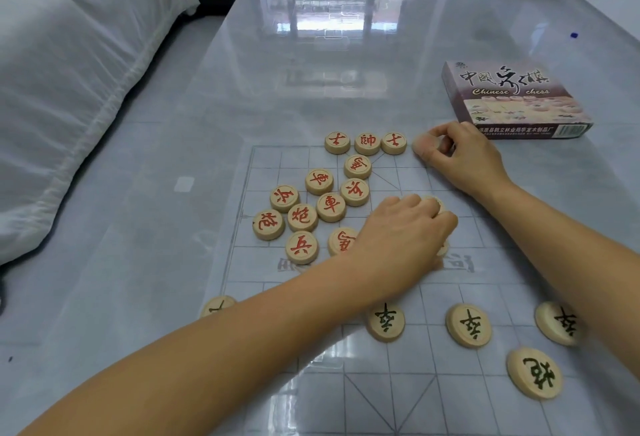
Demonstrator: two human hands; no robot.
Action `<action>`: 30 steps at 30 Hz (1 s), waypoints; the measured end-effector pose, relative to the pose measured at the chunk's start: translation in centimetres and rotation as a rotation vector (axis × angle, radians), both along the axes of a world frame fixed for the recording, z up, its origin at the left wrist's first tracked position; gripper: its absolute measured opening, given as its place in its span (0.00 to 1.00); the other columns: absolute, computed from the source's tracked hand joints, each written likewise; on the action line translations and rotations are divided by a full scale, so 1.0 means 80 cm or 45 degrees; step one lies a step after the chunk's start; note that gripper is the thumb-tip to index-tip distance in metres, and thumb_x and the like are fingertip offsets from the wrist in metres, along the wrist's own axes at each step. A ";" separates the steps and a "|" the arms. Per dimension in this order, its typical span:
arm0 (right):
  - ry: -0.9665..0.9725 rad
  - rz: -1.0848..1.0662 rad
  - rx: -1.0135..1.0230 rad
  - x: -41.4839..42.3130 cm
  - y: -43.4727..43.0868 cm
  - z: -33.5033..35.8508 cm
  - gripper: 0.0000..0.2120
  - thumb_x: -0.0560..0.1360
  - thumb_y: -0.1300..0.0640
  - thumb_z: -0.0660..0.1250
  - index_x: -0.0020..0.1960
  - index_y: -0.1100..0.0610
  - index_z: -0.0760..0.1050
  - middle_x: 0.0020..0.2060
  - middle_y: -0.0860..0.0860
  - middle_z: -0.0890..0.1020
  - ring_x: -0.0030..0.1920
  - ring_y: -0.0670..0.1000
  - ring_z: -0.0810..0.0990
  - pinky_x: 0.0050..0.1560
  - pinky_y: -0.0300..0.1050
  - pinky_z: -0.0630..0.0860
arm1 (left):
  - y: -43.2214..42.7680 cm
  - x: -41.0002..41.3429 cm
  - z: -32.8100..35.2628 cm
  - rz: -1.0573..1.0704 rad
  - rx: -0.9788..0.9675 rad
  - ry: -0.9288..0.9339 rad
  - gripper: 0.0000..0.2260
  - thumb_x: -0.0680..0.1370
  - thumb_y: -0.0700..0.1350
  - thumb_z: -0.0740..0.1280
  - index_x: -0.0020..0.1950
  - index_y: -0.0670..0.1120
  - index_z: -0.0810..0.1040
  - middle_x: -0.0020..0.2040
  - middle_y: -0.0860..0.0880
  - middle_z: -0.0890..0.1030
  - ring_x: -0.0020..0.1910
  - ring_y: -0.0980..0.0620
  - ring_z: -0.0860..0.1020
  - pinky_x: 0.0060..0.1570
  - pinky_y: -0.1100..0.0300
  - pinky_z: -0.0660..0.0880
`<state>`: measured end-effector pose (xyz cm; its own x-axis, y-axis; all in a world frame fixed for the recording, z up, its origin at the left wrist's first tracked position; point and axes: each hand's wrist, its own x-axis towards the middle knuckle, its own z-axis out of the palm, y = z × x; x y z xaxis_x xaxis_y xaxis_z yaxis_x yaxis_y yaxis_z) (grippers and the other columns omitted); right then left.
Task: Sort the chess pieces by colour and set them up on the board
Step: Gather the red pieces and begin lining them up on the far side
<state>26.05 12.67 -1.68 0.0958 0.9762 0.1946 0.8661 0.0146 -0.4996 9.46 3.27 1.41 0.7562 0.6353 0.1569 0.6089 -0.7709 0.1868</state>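
Two hands [405, 238] over red pieces [330, 207], board [460, 401], box [512, 99]

Glossy pale table [242, 96] reflecting daylight, white bedding [69, 82] left, tiled floor [588, 2]

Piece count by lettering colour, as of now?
Red-lettered round wooden pieces: 12
Black-lettered round wooden pieces: 5
Total readable: 17
Not counted: blurred piece in right hand, any under left hand.

pieces [331, 207] on board [485, 401], box [512, 99] behind, right
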 end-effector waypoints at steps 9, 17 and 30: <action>-0.006 -0.004 -0.019 0.000 0.000 0.002 0.20 0.73 0.42 0.65 0.57 0.54 0.74 0.43 0.50 0.72 0.45 0.50 0.72 0.43 0.44 0.66 | 0.124 -0.129 0.033 0.692 -0.328 -0.487 0.14 0.74 0.46 0.68 0.57 0.48 0.70 0.51 0.53 0.75 0.51 0.51 0.76 0.53 0.54 0.72; -0.009 -0.002 -0.020 0.000 0.001 0.001 0.19 0.73 0.42 0.64 0.57 0.54 0.74 0.44 0.50 0.72 0.45 0.50 0.72 0.43 0.44 0.66 | 0.149 -0.162 -0.011 0.732 -0.616 -0.600 0.25 0.71 0.40 0.72 0.65 0.47 0.67 0.57 0.51 0.74 0.53 0.54 0.72 0.52 0.64 0.68; -0.007 0.007 -0.015 0.002 0.000 0.001 0.20 0.73 0.42 0.65 0.58 0.54 0.74 0.43 0.50 0.72 0.45 0.51 0.72 0.43 0.45 0.67 | 0.160 -0.144 -0.016 0.759 -0.561 -0.624 0.17 0.72 0.40 0.71 0.59 0.45 0.74 0.55 0.50 0.76 0.53 0.54 0.73 0.53 0.63 0.67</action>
